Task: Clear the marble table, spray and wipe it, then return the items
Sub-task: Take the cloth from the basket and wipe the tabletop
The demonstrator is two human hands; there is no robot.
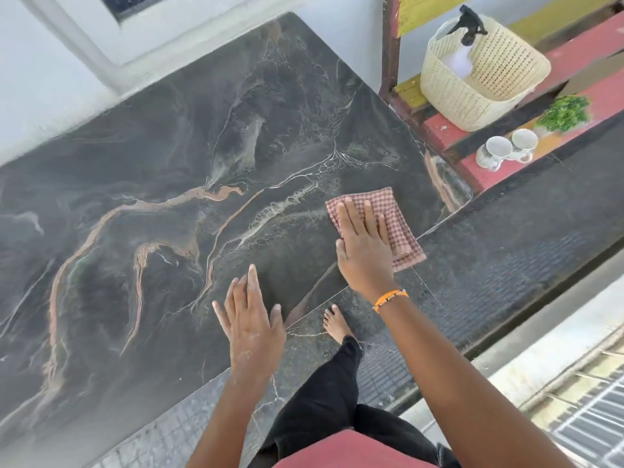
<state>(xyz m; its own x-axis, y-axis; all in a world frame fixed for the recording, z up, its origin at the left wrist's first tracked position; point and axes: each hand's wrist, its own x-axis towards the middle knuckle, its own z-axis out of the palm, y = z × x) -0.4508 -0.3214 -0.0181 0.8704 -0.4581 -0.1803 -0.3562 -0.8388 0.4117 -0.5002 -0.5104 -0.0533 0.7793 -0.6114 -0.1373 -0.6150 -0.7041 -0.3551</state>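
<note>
The dark marble table (169, 197) with tan and white veins fills the left and middle of the head view. A folded red-and-white checked cloth (400, 231) lies near the table's right front corner. My right hand (363, 244) presses flat on the cloth with straight fingers. Near the table's front edge, my left hand (251, 315) rests flat on the bare marble, fingers spread. A black-topped spray bottle (467, 32) stands in a cream woven basket (472, 92) at the upper right. Two white mugs (508, 148) and a small green plant (564, 113) sit below the basket.
The basket, mugs and plant rest on red and yellow steps (479, 177) to the table's right. A white wall and window frame (84, 55) border the table's far side. Dark floor (506, 265) lies to the right, with my bare foot (336, 320) by the table's edge.
</note>
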